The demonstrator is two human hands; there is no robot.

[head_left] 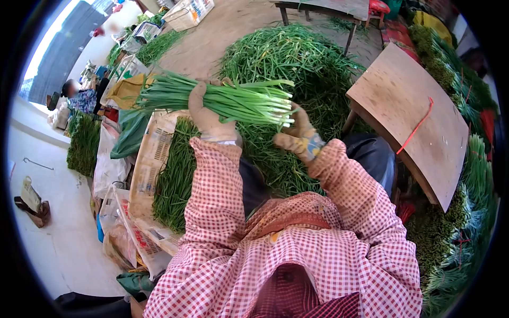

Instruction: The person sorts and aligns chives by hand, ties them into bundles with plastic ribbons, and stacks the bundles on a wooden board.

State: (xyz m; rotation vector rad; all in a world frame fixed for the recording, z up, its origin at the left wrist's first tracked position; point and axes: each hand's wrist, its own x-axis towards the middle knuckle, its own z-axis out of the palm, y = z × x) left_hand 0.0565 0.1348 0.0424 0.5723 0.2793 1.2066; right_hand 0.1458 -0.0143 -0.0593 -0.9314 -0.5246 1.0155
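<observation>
My left hand (205, 114), in a dirty glove, is wrapped round the middle of a bunch of long green stalks (228, 100). The leafy ends point left and the white root ends point right. My right hand (301, 132), gloved with a patterned cuff, is at the white ends, its fingers curved and apart beside them; whether it touches them is hard to tell. Behind and below the bunch lies a large heap of loose green stalks (286, 53). A crate (151, 159) with more stalks (177, 169) stands left of my left forearm.
A wooden board (413, 111) with a red tie (416, 127) on it is at the right, beside my knee. Bundled greens (472, 159) line the far right. A low table (328, 6) stands at the back. A person (82, 98) sits at the far left.
</observation>
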